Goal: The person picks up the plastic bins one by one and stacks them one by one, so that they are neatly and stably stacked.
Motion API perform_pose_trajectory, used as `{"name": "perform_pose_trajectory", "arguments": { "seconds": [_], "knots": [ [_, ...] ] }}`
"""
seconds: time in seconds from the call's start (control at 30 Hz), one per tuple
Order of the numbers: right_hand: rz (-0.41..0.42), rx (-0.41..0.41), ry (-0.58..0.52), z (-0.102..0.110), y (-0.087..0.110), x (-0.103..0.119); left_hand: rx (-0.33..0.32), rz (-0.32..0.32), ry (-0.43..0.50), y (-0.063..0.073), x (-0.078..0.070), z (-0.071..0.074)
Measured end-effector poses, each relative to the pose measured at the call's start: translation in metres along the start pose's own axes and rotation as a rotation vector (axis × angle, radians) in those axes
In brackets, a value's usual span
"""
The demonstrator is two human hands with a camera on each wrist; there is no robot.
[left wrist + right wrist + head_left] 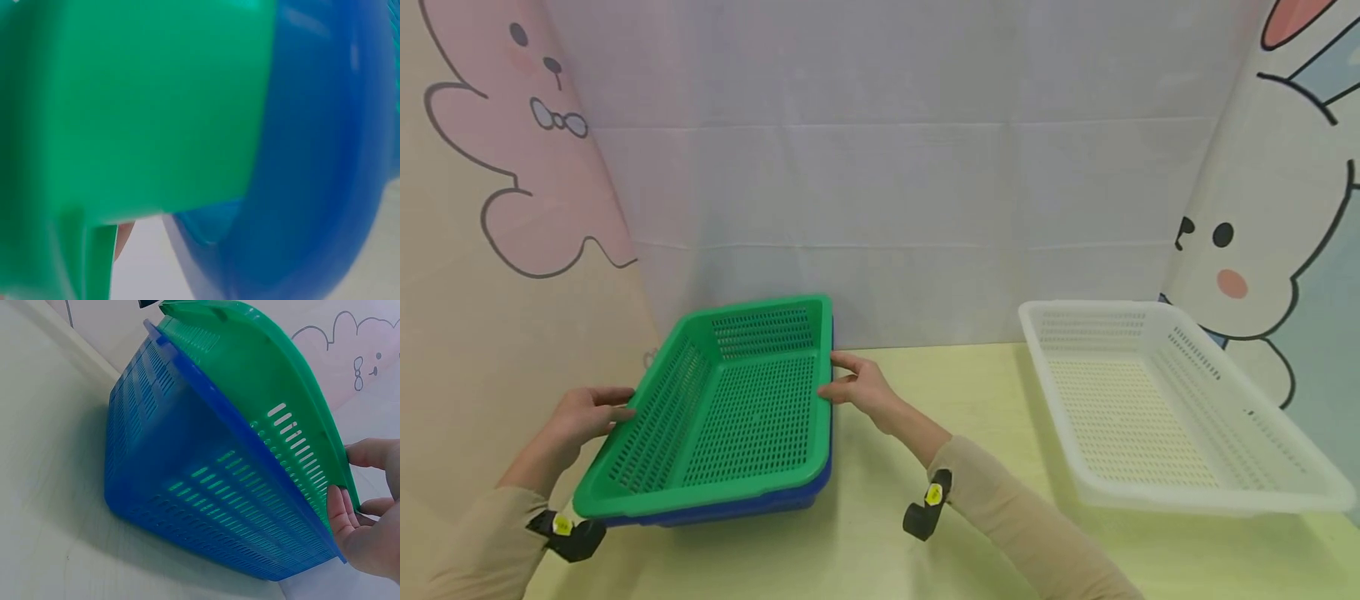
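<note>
We see three baskets: one green, one blue and one white. Two hands are at work. The green basket (760, 408) is on the left side of the table (955, 383), nested in the blue basket (172, 440), whose rim shows just below it. In the right wrist view, the green rim stands raised above the blue one, with a gap between them.

The green basket is rectangular and glossy, with a thick, rounded rim and rows of narrow slots in its walls and floor.

The right hand (868, 390) grasps its right rim, fingers curled about the edge. The left hand (583, 417) grips the left rim, thumb on top; most of its fingers are hidden from us.

The white basket (1127, 417) sits on the right, well apart, the pale yellow table showing through its slotted floor.

We count two black wrist cameras (922, 517), one on each beige sleeve (1022, 517).
</note>
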State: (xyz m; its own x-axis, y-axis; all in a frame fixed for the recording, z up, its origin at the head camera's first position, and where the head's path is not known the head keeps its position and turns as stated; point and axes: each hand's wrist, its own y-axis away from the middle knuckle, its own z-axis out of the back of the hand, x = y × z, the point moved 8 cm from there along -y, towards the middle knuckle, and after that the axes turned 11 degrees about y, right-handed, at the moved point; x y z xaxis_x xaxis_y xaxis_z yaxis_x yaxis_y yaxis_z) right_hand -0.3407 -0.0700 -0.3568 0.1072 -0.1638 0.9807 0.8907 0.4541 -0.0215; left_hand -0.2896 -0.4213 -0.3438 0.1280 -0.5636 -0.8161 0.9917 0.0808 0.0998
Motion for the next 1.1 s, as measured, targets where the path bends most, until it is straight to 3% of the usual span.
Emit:
{"name": "perform_pose_trajectory", "arguments": {
  "seconds": [0.17, 0.47, 0.73, 0.9, 1.03, 1.1],
  "knots": [
    [0.001, 0.000, 0.007, -0.002, 0.002, -0.003, 0.017, 0.012, -0.040, 0.015, -0.016, -0.011],
    [-0.023, -0.003, 0.023, -0.003, 0.003, -0.012, 0.038, -0.005, -0.043, 0.011, -0.004, -0.016],
    [-0.038, -0.027, 0.049, -0.004, 0.004, -0.014, 0.041, 0.034, 0.065, -0.013, 0.035, -0.004],
    [-0.042, -0.037, 0.068, -0.005, 0.005, -0.016, 0.056, 0.076, 0.104, -0.019, 0.051, -0.004],
    [-0.038, -0.046, 0.095, -0.005, 0.007, -0.016, 0.018, 0.123, 0.076, -0.028, 0.072, -0.001],
    [-0.039, -0.051, 0.107, -0.004, 0.007, -0.017, 0.013, 0.130, 0.075, -0.029, 0.074, -0.001]
  ]
}}
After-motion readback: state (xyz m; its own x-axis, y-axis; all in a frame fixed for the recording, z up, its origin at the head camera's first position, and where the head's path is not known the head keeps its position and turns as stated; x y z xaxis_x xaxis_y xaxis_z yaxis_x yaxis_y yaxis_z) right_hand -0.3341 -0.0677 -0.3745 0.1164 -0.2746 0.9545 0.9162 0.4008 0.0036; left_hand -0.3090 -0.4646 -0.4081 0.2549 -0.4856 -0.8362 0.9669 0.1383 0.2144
